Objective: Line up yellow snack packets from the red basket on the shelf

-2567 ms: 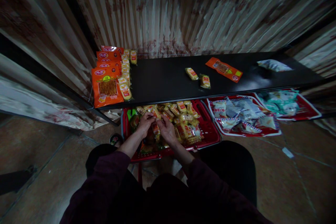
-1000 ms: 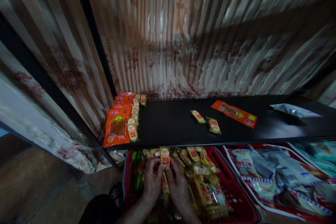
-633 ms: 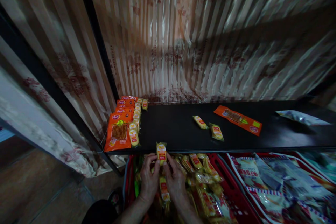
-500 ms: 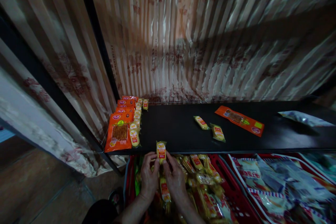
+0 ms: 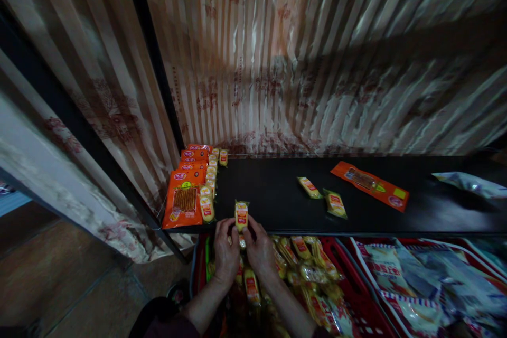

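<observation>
Holding yellow snack pack (image 5: 241,215) upright at shelf (image 5: 273,198) front edge, left hand (image 5: 226,254) and right hand (image 5: 259,251) fingers apparently pinching its base; next move needs alignment with the row (image 5: 207,202).

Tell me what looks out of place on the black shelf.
Left end is tidy: orange packs and small yellow packets in rows. Mid-shelf, two loose yellow packets lie skewed, beside a long orange pack lying diagonally. A pale packet sits alone far right.

Small yellow snack packet (image 5: 241,215), upright at shelf edge
</observation>
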